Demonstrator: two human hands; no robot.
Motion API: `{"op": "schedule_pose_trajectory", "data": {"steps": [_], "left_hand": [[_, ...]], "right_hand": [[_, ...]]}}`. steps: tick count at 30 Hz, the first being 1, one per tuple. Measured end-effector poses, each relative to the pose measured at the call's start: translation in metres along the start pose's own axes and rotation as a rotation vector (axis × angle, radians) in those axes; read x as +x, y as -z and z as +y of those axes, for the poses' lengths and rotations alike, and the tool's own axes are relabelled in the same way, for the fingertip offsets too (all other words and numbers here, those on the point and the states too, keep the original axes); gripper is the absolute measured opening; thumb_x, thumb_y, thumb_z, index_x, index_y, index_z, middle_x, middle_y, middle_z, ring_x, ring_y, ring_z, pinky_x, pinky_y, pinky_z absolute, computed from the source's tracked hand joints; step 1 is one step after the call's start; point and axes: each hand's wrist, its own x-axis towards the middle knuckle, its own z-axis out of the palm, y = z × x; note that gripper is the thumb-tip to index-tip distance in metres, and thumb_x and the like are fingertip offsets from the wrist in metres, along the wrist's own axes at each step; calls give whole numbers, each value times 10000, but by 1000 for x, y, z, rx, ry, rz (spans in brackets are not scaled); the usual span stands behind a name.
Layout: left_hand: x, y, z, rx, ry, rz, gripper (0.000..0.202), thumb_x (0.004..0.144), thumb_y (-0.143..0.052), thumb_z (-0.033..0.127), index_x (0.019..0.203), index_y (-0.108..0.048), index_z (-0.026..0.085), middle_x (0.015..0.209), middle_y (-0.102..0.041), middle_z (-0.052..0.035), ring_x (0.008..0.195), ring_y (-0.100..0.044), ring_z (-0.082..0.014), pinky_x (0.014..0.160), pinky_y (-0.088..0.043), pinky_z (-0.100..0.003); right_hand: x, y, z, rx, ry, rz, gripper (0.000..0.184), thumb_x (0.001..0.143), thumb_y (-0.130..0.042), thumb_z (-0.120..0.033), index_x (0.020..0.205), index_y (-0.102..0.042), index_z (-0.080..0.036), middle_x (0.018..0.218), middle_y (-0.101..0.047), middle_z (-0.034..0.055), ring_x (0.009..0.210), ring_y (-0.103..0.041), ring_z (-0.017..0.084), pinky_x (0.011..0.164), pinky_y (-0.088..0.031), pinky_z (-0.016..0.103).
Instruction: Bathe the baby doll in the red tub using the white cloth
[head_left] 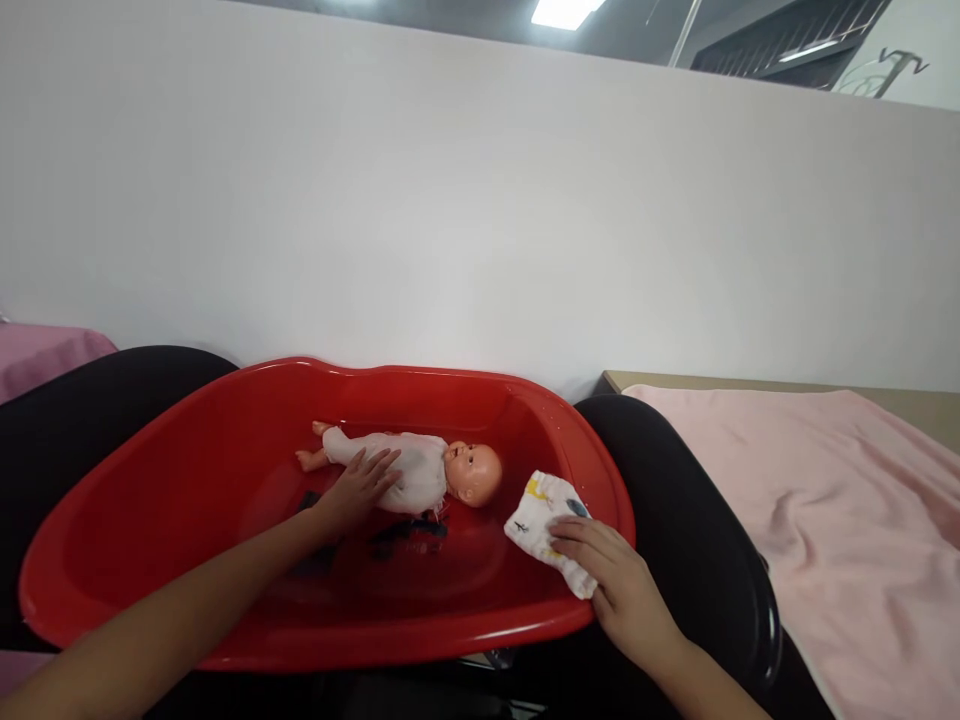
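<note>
left hand (358,492) spread on doll (421,470) lying in tub (442,638), right hand (615,575) pinching cloth (537,512) near doll's head.

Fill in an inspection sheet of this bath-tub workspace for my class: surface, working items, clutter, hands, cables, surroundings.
Surface: red tub, glossy inside.
Working items: doll in white clothing, lying in the tub, head to the right; patterned cloth at the tub's right end.
Clutter: dark patches beside the doll, nature unclear.
Hands: left hand on or just over the doll, fingers extended; right hand holds the patterned cloth.
Cables: nothing seen.
Surroundings: white wall behind; wrinkled pink cover at right.
</note>
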Motion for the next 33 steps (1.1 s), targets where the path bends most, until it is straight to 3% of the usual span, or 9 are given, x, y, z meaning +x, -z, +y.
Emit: {"op": "schedule_pose_trajectory", "data": {"steps": [8,17,21,24,29,33], "left_hand": [[-9,-29,-3,-15,-112,-53,630,995,-428,81,1537,-475,399,1689,-343,3,1570,-273,-314,1270,-154,-607],[-12,-28,-11,-29,-196,-120,698,957,-447,56,1603,-387,314,1700,-301,-85,1581,-232,-348,1256,-138,-661],[-18,-37,-22,-57,-215,-158,683,957,-490,114,1603,-387,311,1709,-275,-83,1573,-239,-376,1251,-111,-664],[-26,-43,-29,-49,-256,-124,707,929,-580,182,1598,-394,312,1714,-270,-98,1571,-241,-388,1243,-88,-678],[-33,-33,-55,21,-341,-29,722,910,-660,285,1589,-414,278,1705,-299,-130,1574,-232,-383,1245,-110,-650],[-24,-17,-89,91,-274,5,639,937,-509,110,1555,-476,271,1647,-426,-105,1528,-357,-328,1233,-224,-572]], "right_hand": [[-2,-1,-1,-11,12,14,531,852,-425,-23,1260,-660,-267,1272,-737,47,1226,-668,238,1019,-588,479],[-1,-2,-4,-12,-1,41,486,882,-421,-33,1232,-672,-259,1258,-742,41,1217,-671,235,1016,-579,467],[0,-3,-5,-10,4,61,464,900,-419,-39,1223,-673,-253,1249,-745,45,1205,-675,233,1008,-575,457],[0,-4,-5,-6,8,81,473,884,-419,-34,1212,-680,-252,1245,-747,41,1198,-679,229,991,-577,440],[0,-5,-6,-10,-3,84,478,878,-423,-26,1208,-681,-257,1252,-743,28,1211,-670,215,998,-564,418],[0,-5,-6,-8,-8,97,502,852,-418,-17,1204,-682,-259,1244,-746,27,1199,-677,208,995,-560,402]]}}
